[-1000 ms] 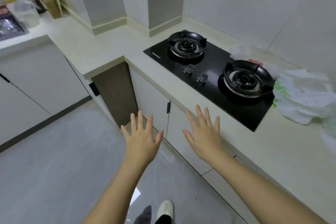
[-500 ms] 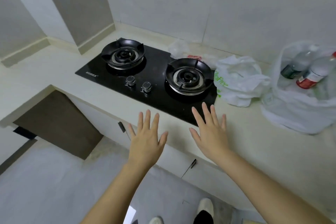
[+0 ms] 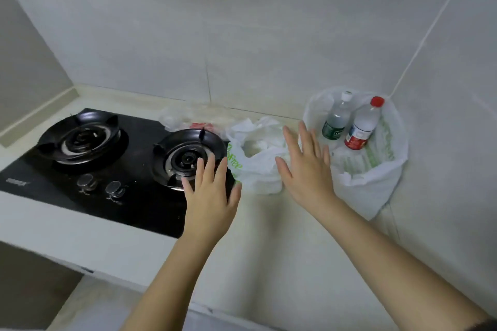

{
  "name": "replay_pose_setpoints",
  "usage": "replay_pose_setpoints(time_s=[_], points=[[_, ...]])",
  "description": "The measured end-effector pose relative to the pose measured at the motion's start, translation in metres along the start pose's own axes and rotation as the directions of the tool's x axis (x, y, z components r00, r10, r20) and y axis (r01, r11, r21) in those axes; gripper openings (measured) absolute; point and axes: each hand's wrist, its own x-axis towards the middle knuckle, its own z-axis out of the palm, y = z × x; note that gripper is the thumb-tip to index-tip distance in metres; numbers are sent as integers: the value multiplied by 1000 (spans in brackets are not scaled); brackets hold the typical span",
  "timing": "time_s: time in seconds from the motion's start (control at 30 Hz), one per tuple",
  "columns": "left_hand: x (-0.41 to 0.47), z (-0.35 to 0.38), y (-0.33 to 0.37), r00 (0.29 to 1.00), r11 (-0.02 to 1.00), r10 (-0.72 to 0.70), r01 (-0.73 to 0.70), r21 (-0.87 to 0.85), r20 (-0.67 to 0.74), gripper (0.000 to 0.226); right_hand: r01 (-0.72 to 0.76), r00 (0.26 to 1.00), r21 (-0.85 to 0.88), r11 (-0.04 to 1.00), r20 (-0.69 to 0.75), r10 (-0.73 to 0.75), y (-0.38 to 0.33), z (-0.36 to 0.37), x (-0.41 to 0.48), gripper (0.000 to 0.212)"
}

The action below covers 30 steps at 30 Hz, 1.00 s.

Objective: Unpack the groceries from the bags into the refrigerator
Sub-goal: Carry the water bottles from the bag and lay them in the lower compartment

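Both hands are open, fingers spread, holding nothing: left hand [image 3: 211,196] over the near right corner of the stove [image 3: 139,204], right hand [image 3: 309,172] in front of the crumpled bag [image 3: 255,169]. The open bag [image 3: 371,188] sits right of centre, jammed in the wall corner, mouth facing up. Its two bottles [image 3: 336,119] [image 3: 361,126] stand nearly upright, caps tipped toward the upper right, with bare tabletop [image 3: 269,250] in front.

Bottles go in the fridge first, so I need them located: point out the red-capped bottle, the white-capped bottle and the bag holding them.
red-capped bottle [image 3: 364,123]: head view, clear body above the label.
white-capped bottle [image 3: 338,117]: head view, middle of the body.
bag [image 3: 368,191]: head view, front wall.
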Motion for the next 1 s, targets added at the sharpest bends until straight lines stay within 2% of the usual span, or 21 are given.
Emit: replay_pose_setpoints(time_s=[0.1,0.2,0.4,0.7,0.83,1.0], points=[[29,7,28,998,997,69,-69,-33,-3,61,-67,996,0,998,-66,67,33,-15,28,63],[66,10,54,993,992,112,-113,-50,-27,61,-196,974,3,981,-110,196,69,-23,58,63],[136,24,113,977,976,214,-214,-50,2,58,-368,930,-36,929,-34,367,137,-13,110,61],[198,77,182,891,891,438,-448,73,118,55,-437,899,-100,894,-96,428,215,-10,174,48],[211,102,193,846,840,501,-526,134,182,51,-469,883,-201,860,-107,457,230,-12,192,36],[236,125,207,845,828,515,-534,171,144,42,-526,843,-216,823,-7,537,251,-8,204,35]])
